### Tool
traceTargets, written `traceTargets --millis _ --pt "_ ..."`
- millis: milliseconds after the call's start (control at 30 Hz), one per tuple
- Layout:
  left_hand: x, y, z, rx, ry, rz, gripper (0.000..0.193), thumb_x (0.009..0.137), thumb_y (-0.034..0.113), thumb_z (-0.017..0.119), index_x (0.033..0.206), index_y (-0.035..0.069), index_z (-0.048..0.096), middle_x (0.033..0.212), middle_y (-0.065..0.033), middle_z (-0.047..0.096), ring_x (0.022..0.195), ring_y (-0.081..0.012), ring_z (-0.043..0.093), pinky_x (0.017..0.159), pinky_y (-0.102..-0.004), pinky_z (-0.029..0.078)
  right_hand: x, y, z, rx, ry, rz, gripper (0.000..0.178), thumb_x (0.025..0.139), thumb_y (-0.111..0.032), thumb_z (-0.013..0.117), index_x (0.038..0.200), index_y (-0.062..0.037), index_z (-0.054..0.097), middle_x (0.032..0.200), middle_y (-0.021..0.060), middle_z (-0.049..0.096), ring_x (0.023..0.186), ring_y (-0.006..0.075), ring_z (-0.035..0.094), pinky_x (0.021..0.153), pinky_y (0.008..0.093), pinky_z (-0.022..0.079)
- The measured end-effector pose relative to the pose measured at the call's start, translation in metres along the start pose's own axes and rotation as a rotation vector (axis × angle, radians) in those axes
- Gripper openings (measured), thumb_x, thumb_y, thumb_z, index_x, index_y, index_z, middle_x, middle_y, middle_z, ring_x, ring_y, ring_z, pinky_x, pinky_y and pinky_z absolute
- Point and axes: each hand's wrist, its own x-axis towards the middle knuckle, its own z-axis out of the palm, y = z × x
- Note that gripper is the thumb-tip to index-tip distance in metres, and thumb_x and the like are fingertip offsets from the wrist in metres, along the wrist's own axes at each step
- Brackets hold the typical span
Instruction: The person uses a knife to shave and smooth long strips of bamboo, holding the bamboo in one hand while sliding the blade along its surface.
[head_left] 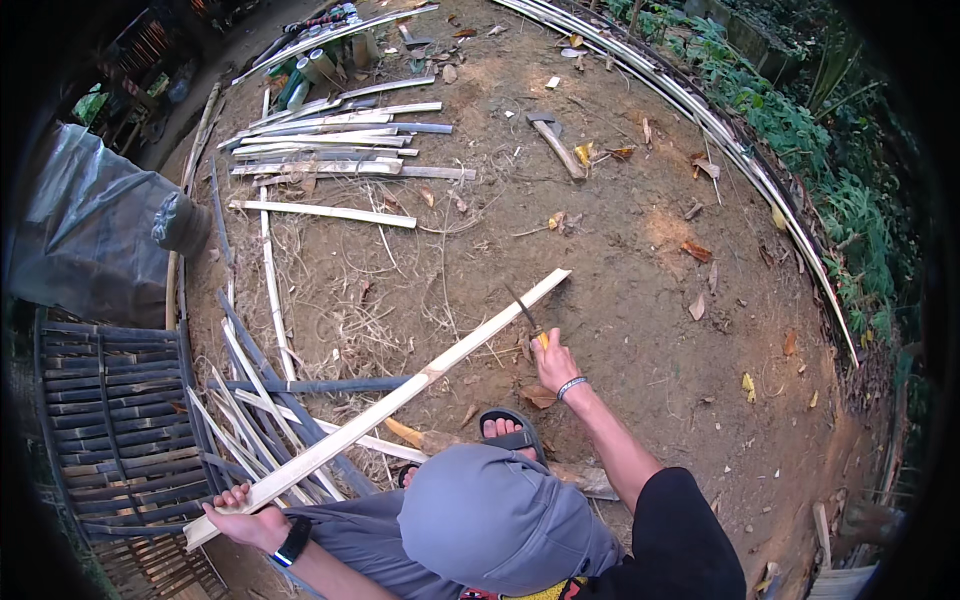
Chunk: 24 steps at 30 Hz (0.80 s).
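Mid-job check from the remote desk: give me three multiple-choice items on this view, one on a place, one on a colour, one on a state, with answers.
1. Where does the wooden-handled axe lie?
A. On the bare dirt beyond the long pale split bamboo slat
B. On the woven dark bamboo panel
C. In the left hand

2. What colour is the handle of the knife in the right hand?
A. Red
B. Yellow
C. Blue

3. How is the slat held?
A. Lying loose on the ground
B. Gripped at its near end by the left hand, slanting away up to the right
C. Gripped by both hands at its middle

Answers:
1 A, the axe rests on open soil far from both hands.
2 B, a yellow grip shows above the fist.
3 B, only the left hand closes on the slat's near end.
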Motion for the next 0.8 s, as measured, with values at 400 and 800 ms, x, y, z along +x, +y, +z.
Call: traceTargets --millis 400,800 --pt "0.003 0.004 0.003 -0.041 -0.014 0.018 0.034 0.095 0.032 0.042 0.068 0.013 0.035 0.057 0.0011 0.031 0.051 -0.0117 0.032 0.055 -0.0264 0.033 0.005 -0.017 -0.006 0.008 -0.157 -0.003 0.031 0.097 -0.036 0.036 0.105 -0.0062 0.037 0.073 0.0299 0.060 0.075 0.0503 0.057 0.061 0.0587 0.045" --pt "-0.009 0.000 0.005 -0.019 -0.013 -0.003 0.033 0.095 0.033 0.040 0.069 0.013 0.036 0.056 0.0018 0.032 0.050 -0.0112 0.032 0.055 -0.0264 0.034 0.021 0.008 -0.025 -0.040 -0.042 0.094 0.037 0.096 -0.039 0.037 0.102 -0.0027 0.042 0.077 0.0330 0.059 0.079 0.0516 0.057 0.065 0.0573 0.047"
